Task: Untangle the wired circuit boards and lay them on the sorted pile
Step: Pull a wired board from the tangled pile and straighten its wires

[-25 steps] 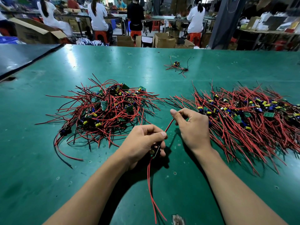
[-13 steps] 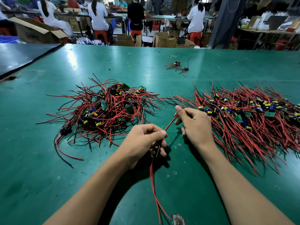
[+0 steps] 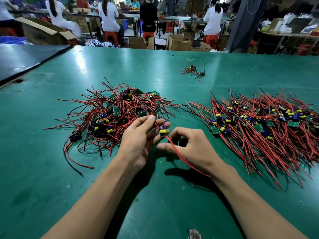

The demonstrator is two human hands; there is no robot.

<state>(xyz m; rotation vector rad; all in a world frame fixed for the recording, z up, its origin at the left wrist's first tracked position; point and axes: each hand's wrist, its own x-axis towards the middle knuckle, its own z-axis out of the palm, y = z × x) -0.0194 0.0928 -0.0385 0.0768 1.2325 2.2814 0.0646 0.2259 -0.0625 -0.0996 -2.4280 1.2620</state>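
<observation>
Head view: the left hand's (image 3: 139,140) grip pinches a small circuit board (image 3: 163,131) at frame centre, mostly hidden by fingertips. The right hand's (image 3: 188,145) grip pinches its red wire (image 3: 183,159). A tangled heap (image 3: 117,116) lies behind on the green desk (image 3: 51,169). The sorted pile (image 3: 259,128) is cut off at the right edge.

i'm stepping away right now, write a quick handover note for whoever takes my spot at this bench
Left hand: holds one wired board at the fingertips, above the green table, between the piles.
Right hand: pinches that board's red wire, which trails back over the wrist.
Tangled pile lies on the left, sorted pile on the right; a stray board sits apart, farther back.
Done: many boards are sorted.
Left: lay the held one on the sorted pile, then work through the tangle.
</observation>
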